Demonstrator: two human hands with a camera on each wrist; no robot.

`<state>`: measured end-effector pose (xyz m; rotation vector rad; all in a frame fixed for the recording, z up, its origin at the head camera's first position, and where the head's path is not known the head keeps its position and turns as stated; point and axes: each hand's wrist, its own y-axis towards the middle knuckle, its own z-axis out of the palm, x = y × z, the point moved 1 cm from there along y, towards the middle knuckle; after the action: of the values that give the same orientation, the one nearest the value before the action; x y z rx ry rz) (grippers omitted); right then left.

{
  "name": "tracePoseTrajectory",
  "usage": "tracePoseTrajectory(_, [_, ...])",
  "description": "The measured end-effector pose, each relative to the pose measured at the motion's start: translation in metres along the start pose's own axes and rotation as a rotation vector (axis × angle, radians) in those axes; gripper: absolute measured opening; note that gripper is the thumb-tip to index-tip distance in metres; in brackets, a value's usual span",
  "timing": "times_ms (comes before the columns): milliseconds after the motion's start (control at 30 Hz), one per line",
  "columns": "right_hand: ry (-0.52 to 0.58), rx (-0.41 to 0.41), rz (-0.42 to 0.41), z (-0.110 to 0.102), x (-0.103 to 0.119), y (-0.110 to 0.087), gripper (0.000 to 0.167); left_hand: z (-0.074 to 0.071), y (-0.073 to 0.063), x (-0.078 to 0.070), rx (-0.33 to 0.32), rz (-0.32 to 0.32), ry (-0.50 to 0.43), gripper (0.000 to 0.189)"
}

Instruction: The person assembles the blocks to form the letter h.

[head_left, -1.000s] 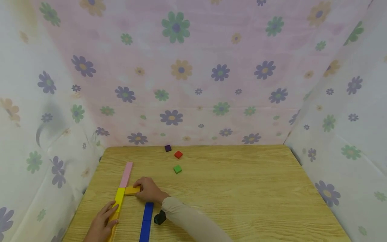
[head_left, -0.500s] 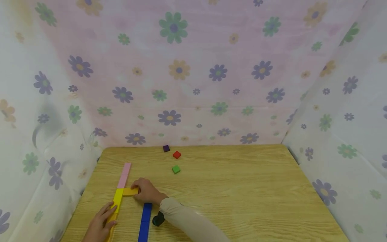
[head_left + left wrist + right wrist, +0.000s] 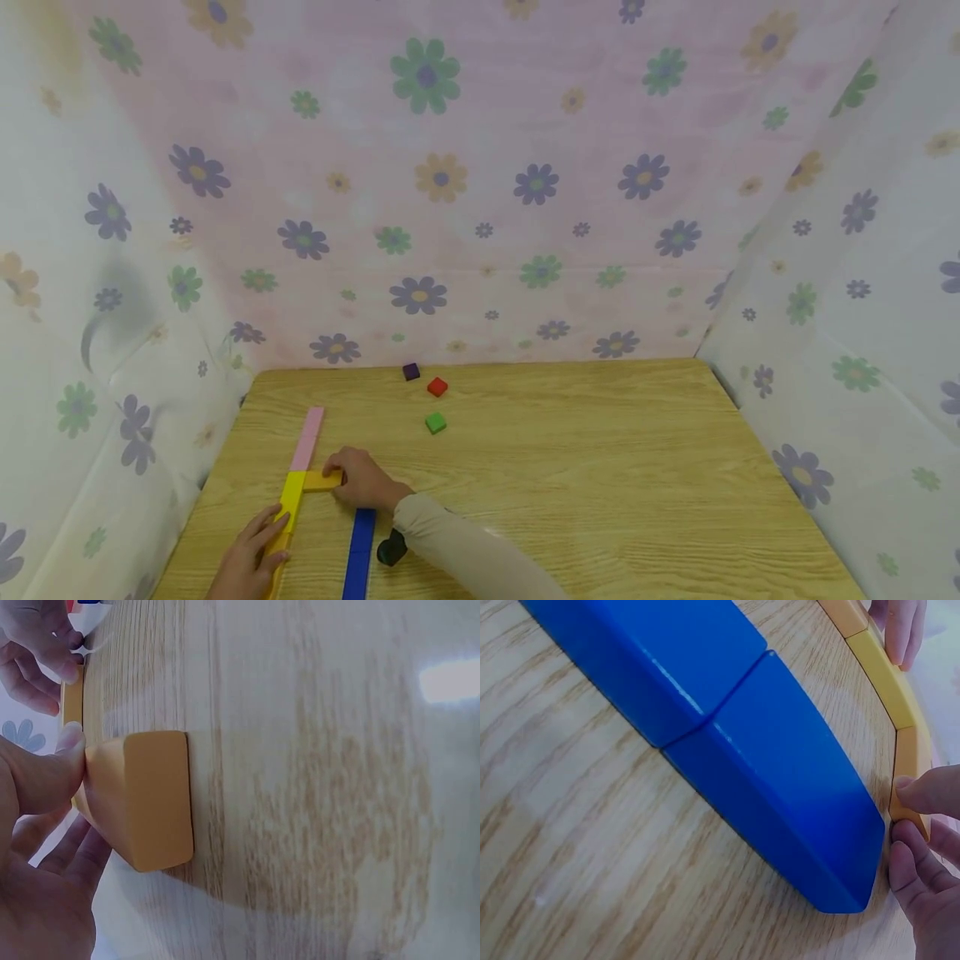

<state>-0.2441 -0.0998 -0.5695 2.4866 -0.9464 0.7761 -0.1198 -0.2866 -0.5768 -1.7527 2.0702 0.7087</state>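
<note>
A straight row runs along the table's left side: pink blocks [image 3: 308,439] at the far end, a yellow block [image 3: 292,492], then an orange block [image 3: 157,801] nearer me. My left hand [image 3: 251,552] straddles the row, thumb on one side and fingers on the other, where yellow meets orange. Jutting rightward from the yellow block is another orange block [image 3: 317,482], its end against the yellow one's side. My right hand [image 3: 365,481] pinches that block's free end between thumb and fingers. Blue blocks [image 3: 780,772] lie end to end just below the right hand.
Near the table's back edge sit small dark purple [image 3: 411,372], red [image 3: 437,387] and green [image 3: 436,423] blocks. A black rounded object [image 3: 392,548] shows at the right wrist. Flowered cloth [image 3: 480,208] surrounds the wooden table [image 3: 600,467] at back and sides.
The head view has shifted slightly. Both hands keep their hold, and the blocks stay in the same arrangement.
</note>
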Motion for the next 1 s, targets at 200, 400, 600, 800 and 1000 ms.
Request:
tracePoseTrajectory(200, [-0.009, 0.026, 0.006, 0.0, -0.001, 0.001, 0.024, 0.0, 0.0, 0.001, 0.021, -0.005, -0.005, 0.05])
tracePoseTrajectory(400, [-0.029, 0.044, 0.036, -0.002, -0.001, 0.002, 0.024, -0.001, 0.001, 0.0, 0.043, -0.014, -0.01, 0.05])
tracePoseTrajectory(600, [-0.063, 0.06, 0.055, -0.019, 0.003, 0.002, 0.027, -0.002, -0.002, -0.001, 0.027, -0.004, 0.004, 0.049])
tracePoseTrajectory(800, [-0.042, 0.059, 0.029, -0.044, 0.0, 0.005, 0.03, 0.0, -0.007, 0.0, -0.055, 0.05, 0.021, 0.05])
tracePoseTrajectory(1000, [-0.032, 0.051, 0.079, -0.073, -0.011, 0.004, 0.037, 0.002, -0.003, -0.003, -0.121, 0.087, 0.025, 0.049])
